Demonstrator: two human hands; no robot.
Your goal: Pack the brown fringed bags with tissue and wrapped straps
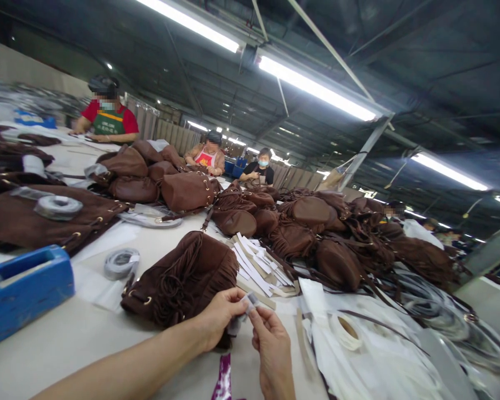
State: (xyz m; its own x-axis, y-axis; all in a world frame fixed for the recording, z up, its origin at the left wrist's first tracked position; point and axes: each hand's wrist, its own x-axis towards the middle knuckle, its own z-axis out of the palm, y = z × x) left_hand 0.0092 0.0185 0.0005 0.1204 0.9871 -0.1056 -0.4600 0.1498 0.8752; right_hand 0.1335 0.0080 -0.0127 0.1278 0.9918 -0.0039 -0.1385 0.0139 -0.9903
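Between my two hands is a small piece of clear plastic wrap (250, 301), pinched from both sides. The fingers of my left hand (223, 311) close on its left end, and my right hand (270, 336) grips the right end between thumb and forefinger. Just behind them a dark brown fringed bag (191, 272) lies on its side on the pale table (120, 355), its drawstring eyelets facing left. What the wrap covers, if anything, I cannot make out. A purple strip (223, 378) lies below my hands.
A blue tape dispenser (29, 291) stands at the left, near a coiled grey strap (120, 263). Brown bags (312, 214) pile up behind, with white paper strips (260, 264) in front. A tape roll (345, 331) rests on white sheets at right. Several co-workers (110, 119) sit beyond.
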